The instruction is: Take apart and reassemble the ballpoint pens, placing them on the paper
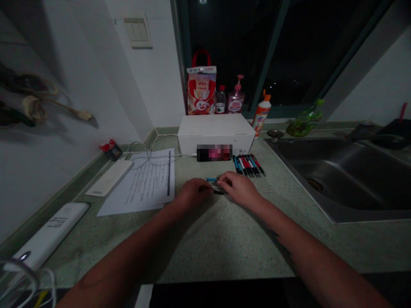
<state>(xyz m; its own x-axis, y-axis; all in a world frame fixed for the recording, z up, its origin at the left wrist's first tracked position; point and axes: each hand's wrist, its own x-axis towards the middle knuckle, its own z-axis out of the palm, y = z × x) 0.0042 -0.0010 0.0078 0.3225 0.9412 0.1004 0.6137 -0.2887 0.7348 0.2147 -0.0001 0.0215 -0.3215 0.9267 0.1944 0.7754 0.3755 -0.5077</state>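
A speckled pale-green stone surface (205, 252) spread beneath everything, with a rectangular stainless-steel sink (362, 179) set into its right side. Toward the back stood a long, white cardboard box (215, 125). White printed paper sheets (144, 184) lay on the left.

The person's two bare hands met near the middle, in front of the box. The right hand (239, 185) was nearly closed, thumb and fingertips pinched on the end of a slim blue pen part. The left hand (192, 191) was curled with its fingertips close by; whether it had hold of anything could not be told.

A dark, flat rectangular phone (214, 153), its face pixelated, leaned against the box front. Just to its right, slim blue, red and black pens (248, 165) lay side by side in a row.

The slim blue pen part (211, 179) was between the hands, and a small, thin black piece (218, 192) showed just nearer the person.
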